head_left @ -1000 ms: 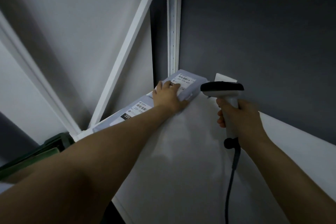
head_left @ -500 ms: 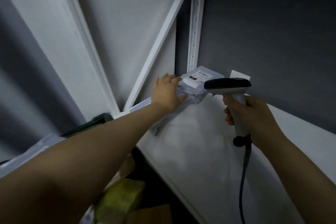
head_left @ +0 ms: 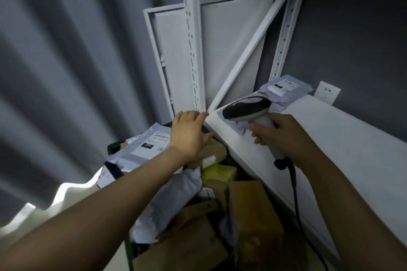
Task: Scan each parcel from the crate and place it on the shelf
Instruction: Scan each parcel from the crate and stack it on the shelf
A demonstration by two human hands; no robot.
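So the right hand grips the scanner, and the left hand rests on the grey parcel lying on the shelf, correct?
Not quite. The head view shows the left hand open over the crate, clear of the grey parcel on the shelf. The right hand does grip the scanner.

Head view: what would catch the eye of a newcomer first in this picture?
The right hand grips a corded scanner at the centre, over the white shelf. The left hand reaches open over the crate, heaped with grey and brown parcels, at lower centre. One grey parcel lies at the shelf's far corner.
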